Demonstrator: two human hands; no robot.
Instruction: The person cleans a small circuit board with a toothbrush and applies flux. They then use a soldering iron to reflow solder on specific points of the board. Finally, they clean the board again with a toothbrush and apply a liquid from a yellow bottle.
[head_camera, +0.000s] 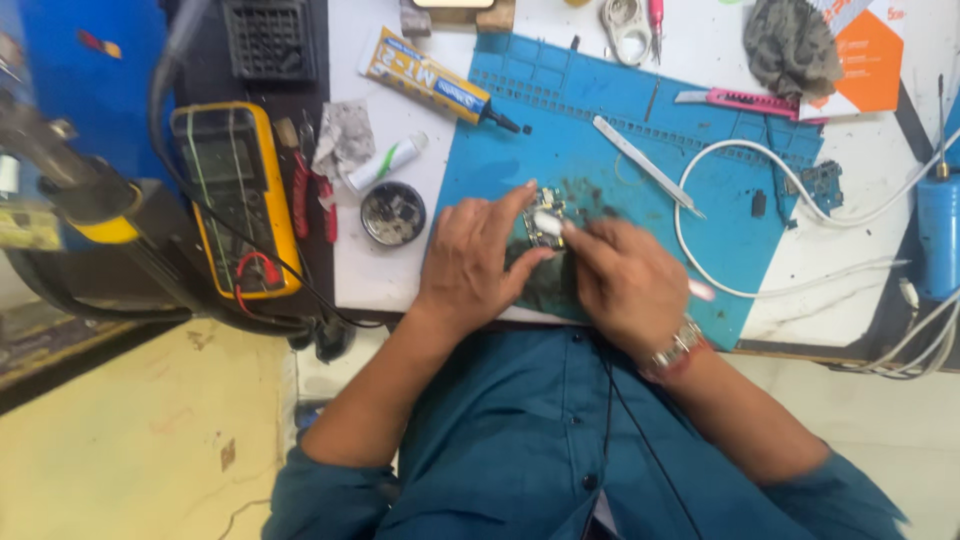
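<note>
My left hand (470, 262) rests on the blue work mat (560, 130), its fingers pinning a small green circuit board (541, 205) by its left edge. My right hand (622, 285), with a metal watch at the wrist, grips a brush with a white head (546, 221) pressed on the board. The brush's pinkish handle end (701, 291) sticks out past the back of that hand. A dark smudged patch lies on the mat under both hands.
Metal tweezers (645, 165), a white cable (735, 160), a second small board (822, 183) and a pink utility knife (740, 100) lie right of the hands. To the left are a round tin (392, 213), glue tube (425, 77), small white tube (388, 161) and yellow multimeter (232, 195).
</note>
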